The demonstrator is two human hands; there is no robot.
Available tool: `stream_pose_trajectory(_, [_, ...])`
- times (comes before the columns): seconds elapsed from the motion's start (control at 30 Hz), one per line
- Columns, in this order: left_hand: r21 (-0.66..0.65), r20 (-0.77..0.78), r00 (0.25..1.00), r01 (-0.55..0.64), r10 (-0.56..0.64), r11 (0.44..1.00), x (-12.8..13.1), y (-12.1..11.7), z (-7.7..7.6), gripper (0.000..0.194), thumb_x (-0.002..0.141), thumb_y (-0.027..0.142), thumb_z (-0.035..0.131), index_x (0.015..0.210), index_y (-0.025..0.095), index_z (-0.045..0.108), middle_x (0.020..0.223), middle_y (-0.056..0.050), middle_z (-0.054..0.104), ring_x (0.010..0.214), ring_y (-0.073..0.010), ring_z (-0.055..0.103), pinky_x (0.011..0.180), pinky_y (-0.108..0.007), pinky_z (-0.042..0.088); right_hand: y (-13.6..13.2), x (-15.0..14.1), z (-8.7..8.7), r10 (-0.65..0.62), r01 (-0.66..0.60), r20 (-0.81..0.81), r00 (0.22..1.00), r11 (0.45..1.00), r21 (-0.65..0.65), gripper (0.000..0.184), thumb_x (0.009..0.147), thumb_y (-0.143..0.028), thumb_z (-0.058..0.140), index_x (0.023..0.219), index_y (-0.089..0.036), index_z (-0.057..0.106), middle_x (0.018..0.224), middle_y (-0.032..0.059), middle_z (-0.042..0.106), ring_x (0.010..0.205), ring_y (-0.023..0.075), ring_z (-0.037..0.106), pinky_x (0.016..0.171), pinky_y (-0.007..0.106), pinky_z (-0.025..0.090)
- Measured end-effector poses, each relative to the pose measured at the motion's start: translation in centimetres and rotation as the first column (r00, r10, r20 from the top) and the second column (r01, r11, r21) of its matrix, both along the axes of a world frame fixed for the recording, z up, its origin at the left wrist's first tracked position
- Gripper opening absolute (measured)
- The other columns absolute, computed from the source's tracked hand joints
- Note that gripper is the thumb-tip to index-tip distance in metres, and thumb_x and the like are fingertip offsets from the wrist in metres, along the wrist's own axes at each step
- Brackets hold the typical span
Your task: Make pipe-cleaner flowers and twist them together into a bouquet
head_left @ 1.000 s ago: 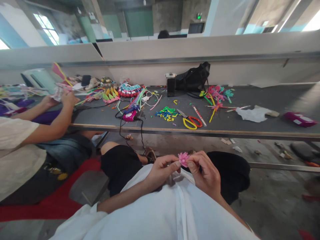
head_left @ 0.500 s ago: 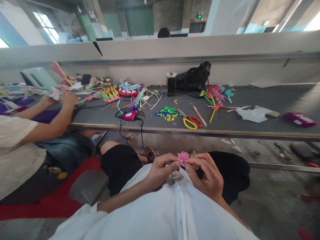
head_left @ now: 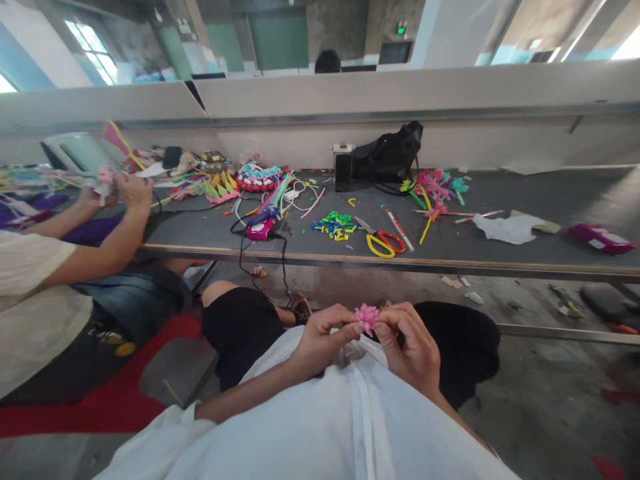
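Observation:
A small pink flower (head_left: 367,317) of cut petals sits between my two hands, low in front of my lap. My left hand (head_left: 320,340) pinches its left side with thumb and fingertips. My right hand (head_left: 410,347) is curled around its right side, fingers closed on it. Both hands hover over my white shirt, well short of the dark work table (head_left: 450,247).
On the table lie red-and-yellow scissors (head_left: 383,241), a pink glue gun (head_left: 260,230) with a black cord, green and yellow cut bits (head_left: 335,225), finished colourful flowers (head_left: 434,187), a black bag (head_left: 390,157) and white paper (head_left: 505,228). A co-worker's hands (head_left: 120,193) work at the left.
My hands have barely shifted; the right fingers have curled tighter around the flower. The co-worker's hands at the left have moved a little over their own piece.

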State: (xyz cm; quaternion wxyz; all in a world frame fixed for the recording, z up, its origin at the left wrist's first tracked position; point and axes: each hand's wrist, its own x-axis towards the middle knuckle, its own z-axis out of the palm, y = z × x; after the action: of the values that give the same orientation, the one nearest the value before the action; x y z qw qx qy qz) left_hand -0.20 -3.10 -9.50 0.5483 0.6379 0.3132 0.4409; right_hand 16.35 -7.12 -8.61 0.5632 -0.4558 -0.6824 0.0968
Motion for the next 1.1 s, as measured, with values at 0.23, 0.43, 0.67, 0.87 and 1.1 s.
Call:
stream_pose_trajectory(0.23, [-0.028,0.022,1.0,0.002,-0.002,1.0,0.09,0.02,-0.18,0.018,0.082,0.032,0.072,0.085,0.016,0.077,0.067,-0.003,0.064,0.069,-0.013,0.057,0.071,-0.026,0.042,0.0,-0.05,0.09,0.035,-0.036,-0.035,0.999,0.999,-0.04,0.014,0.092,-0.014,0.054,0.08,-0.019,0.057,0.076,0.0007,0.055,0.071,0.013,0.052,0.063,0.024,0.042])
stream_pose_trajectory(0.43, [-0.221,0.116,0.989,0.112,-0.088,0.969,0.19,-0.08,-0.06,0.02,0.082,0.034,0.071,0.085,0.015,0.076,0.07,-0.002,0.063,0.069,-0.0115,0.055,0.07,-0.024,0.042,0.03,-0.14,0.18,0.03,-0.036,-0.069,0.997,0.996,-0.081,0.013,0.093,-0.017,0.055,0.081,-0.02,0.059,0.077,0.0003,0.057,0.07,0.0129,0.054,0.063,0.024,0.043])
stream_pose_trajectory(0.67, [-0.309,0.191,0.98,0.11,-0.051,0.945,0.32,-0.02,-0.37,0.023,0.077,0.035,0.076,0.086,0.013,0.076,0.071,-0.003,0.064,0.065,-0.0106,0.053,0.064,-0.023,0.041,-0.54,-0.24,0.04,-0.022,0.007,-0.14,0.99,0.994,-0.112,0.014,0.094,-0.02,0.053,0.089,-0.02,0.065,0.085,0.0029,0.06,0.074,0.0149,0.058,0.065,0.028,0.047])
stream_pose_trajectory(0.87, [-0.383,0.22,0.975,0.066,0.021,0.921,0.55,0.0,-0.47,0.025,0.07,0.036,0.081,0.08,0.014,0.077,0.065,-0.002,0.065,0.061,-0.0099,0.053,0.061,-0.022,0.041,-0.54,-0.28,0.01,-0.015,0.017,-0.092,0.996,1.0,0.024,0.011,0.087,-0.013,0.063,0.094,-0.02,0.067,0.084,0.0045,0.059,0.075,0.016,0.055,0.063,0.031,0.048])
stream_pose_trajectory(1.1, [-0.293,0.172,0.985,0.054,-0.002,0.955,0.43,-0.07,-0.27,0.024,0.074,0.036,0.079,0.08,0.014,0.076,0.068,-0.002,0.064,0.063,-0.0104,0.054,0.064,-0.023,0.041,-0.18,-0.13,-0.5,-0.057,0.054,0.05,0.997,0.997,0.059,0.012,0.085,-0.012,0.066,0.093,-0.02,0.068,0.083,0.0038,0.061,0.074,0.0153,0.057,0.066,0.031,0.048])
